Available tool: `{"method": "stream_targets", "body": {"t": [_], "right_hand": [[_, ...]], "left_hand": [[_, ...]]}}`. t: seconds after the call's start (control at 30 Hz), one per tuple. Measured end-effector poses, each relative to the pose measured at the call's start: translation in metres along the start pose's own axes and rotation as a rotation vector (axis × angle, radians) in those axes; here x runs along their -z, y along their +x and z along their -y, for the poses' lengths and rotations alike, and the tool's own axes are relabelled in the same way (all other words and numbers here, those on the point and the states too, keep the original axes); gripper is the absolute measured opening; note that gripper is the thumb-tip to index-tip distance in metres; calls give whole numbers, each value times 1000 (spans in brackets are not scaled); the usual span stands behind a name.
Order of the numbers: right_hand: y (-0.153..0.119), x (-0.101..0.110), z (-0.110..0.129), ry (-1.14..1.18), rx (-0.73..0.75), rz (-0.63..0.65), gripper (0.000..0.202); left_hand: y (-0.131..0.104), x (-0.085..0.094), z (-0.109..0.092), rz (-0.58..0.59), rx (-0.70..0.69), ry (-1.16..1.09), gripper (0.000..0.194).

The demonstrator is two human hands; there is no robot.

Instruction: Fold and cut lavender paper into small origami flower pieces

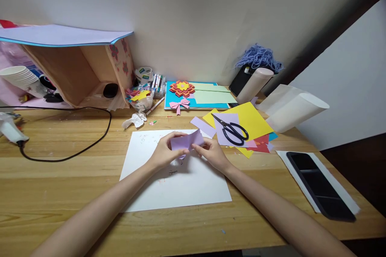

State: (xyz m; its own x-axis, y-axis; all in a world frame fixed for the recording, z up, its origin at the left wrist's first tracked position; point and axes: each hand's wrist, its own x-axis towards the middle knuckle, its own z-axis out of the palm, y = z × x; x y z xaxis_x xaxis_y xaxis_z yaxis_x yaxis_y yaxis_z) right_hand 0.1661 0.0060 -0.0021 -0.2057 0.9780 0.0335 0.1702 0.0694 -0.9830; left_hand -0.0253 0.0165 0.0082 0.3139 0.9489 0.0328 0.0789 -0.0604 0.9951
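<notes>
With your left hand (165, 150) and right hand (214, 153) both pinching the bent purple paper (179, 143), an uneven tug could skew or tear it.

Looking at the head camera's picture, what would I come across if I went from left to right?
Stacked paper cups, crumpled white tissue, the person's left hand, the purple paper held in both hands, the right hand, black-handled scissors, dark phone.

No readable text, label, brand, number or sign.
</notes>
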Motion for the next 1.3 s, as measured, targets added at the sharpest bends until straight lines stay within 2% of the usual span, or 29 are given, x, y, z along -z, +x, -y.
{"method": "stream_targets", "body": {"t": [0.17,0.23,0.37,0.43,0.63,0.97,1.3], "right_hand": [[0,-1,0,0,-15,-13,26],[-1,-1,-2,5,-45,-17,29],[-1,-2,-4,-20,-50,4,29],[-1,-1,-5,-36,-34,-9,29],[4,4,-3,124,9,-97,24],[5,4,-4,130,-32,-236,30],[4,2,-3,117,-20,-169,32]], "left_hand": [[-1,0,0,44,-91,-43,58],[-2,-2,-1,23,-57,12,56],[-1,-6,-2,-57,29,138,35],[0,-7,-2,-67,73,163,32],[0,-6,-1,-20,94,219,35],[1,-6,0,37,49,303,39],[-1,-7,-1,-33,66,210,35]]}}
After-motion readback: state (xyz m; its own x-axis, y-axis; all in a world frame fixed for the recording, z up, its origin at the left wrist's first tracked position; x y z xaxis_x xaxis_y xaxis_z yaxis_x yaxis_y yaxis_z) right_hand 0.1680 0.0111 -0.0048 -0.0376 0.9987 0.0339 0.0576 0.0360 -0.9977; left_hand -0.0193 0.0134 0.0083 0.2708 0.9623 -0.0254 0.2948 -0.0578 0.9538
